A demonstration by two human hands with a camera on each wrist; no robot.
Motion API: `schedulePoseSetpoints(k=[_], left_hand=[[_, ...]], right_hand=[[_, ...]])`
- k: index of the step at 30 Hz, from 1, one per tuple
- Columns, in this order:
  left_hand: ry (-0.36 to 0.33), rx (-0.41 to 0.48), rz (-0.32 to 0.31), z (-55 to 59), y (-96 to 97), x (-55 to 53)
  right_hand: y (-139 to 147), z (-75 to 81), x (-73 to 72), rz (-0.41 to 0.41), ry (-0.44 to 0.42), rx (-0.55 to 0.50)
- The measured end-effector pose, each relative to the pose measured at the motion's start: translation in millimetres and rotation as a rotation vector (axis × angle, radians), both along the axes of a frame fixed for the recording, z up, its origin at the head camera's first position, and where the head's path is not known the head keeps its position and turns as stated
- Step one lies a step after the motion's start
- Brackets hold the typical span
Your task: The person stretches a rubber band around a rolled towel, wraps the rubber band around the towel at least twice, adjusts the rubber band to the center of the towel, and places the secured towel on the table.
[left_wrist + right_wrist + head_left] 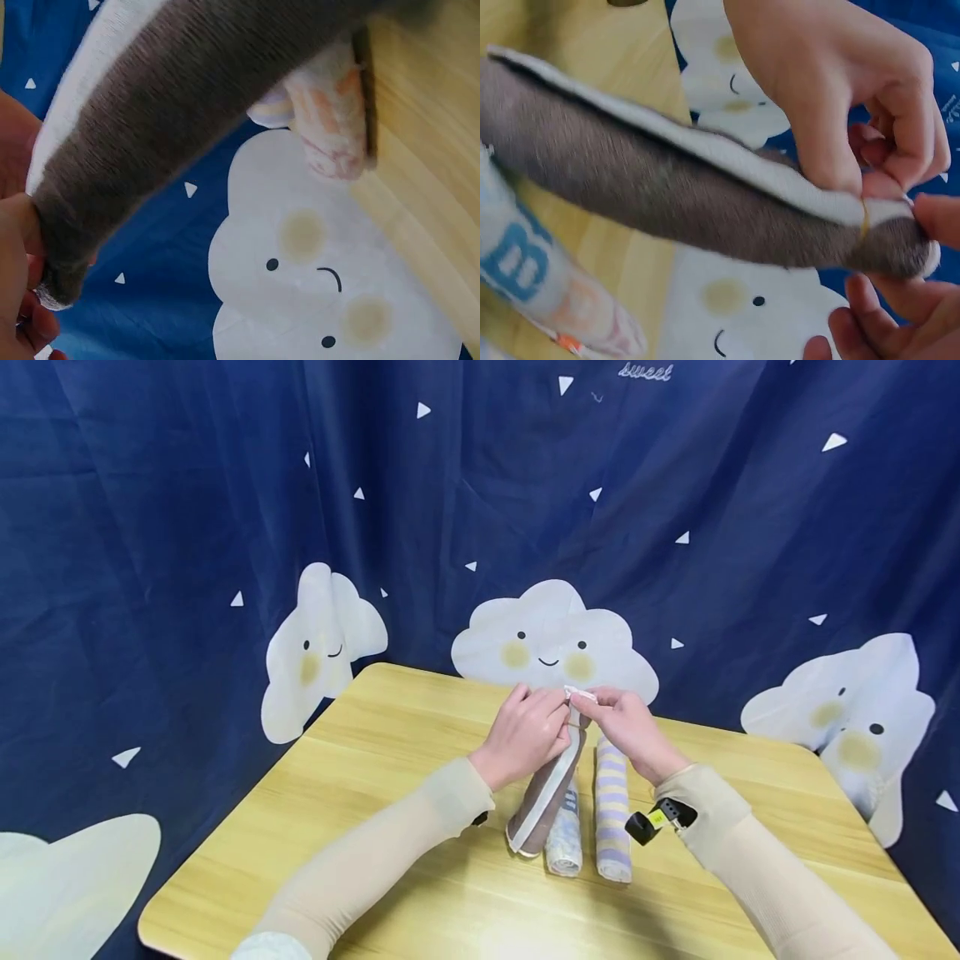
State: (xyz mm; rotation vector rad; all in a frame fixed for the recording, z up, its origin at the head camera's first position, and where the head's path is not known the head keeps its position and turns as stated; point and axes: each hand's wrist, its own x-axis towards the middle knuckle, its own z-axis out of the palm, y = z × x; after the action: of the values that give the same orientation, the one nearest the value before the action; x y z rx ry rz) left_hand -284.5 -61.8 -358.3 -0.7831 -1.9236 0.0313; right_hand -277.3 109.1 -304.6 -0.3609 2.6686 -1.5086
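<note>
A brown rolled towel (543,797) with a white edge strip slants up from the table, its far end raised between both hands. Near that end a thin yellow rubber band (865,216) circles the roll. My left hand (525,731) grips the towel right beside the band, fingers curled. With thumb and fingers, my right hand (626,727) pinches the towel's tip beyond the band. Under and beside the brown roll lies a pale rolled towel with blue letters (564,839). Farther right, a purple-and-yellow striped rolled towel (613,810) lies alongside.
All this is on a light wooden table (390,760) with rounded corners. A dark blue curtain (450,527) with white clouds and triangles hangs right behind the table and along its sides. A black strap with a yellow label (660,818) is at the right wrist.
</note>
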Motion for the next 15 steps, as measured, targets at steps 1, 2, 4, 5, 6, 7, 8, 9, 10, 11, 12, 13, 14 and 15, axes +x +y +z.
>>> schedulePoseSetpoints(k=[1,2,4,5,6,7,8,9,10,11,12,13,14,15], left_hand=[[0.026,-0.020,0.006,0.9,-0.7,-0.9],[0.044,-0.039,0.007,1.9,-1.5,-1.9],[0.065,-0.076,-0.004,3.9,-3.7,-3.1],[0.061,-0.089,-0.024,4.7,-4.7,-3.5],[0.054,-0.105,-0.046,5.6,-5.8,-3.4],[0.040,-0.119,-0.072,6.1,-7.0,-3.4],[0.026,-0.135,-0.097,6.5,-8.1,-3.0],[0.009,-0.148,-0.128,7.0,-9.3,-2.1],[-0.008,-0.158,-0.156,7.3,-10.4,-1.6],[-0.024,-0.167,-0.180,7.7,-11.5,-0.6],[-0.033,-0.180,-0.194,8.3,-12.6,0.5],[-0.041,-0.188,-0.203,9.0,-13.5,1.6],[-0.039,-0.195,-0.206,9.7,-14.3,2.9],[-0.044,-0.200,-0.211,10.5,-15.1,4.2]], right_hand=[[1,2.1,-0.4,0.017,0.013,0.031],[3,4.1,-1.0,0.038,0.028,0.060],[7,7.8,-2.7,0.086,0.058,0.120],[9,9.6,-3.5,0.117,0.070,0.145],[10,10.4,-4.3,0.138,0.076,0.165],[12,10.7,-5.0,0.160,0.077,0.178],[14,10.6,-5.5,0.178,0.074,0.186],[15,10.2,-5.9,0.194,0.069,0.192],[16,9.5,-6.0,0.205,0.066,0.196],[16,8.1,-6.7,0.213,0.072,0.197],[16,6.9,-7.0,0.214,0.079,0.194],[15,6.4,-7.0,0.217,0.090,0.192],[14,6.4,-6.7,0.216,0.105,0.189],[13,6.8,-6.8,0.215,0.120,0.190]])
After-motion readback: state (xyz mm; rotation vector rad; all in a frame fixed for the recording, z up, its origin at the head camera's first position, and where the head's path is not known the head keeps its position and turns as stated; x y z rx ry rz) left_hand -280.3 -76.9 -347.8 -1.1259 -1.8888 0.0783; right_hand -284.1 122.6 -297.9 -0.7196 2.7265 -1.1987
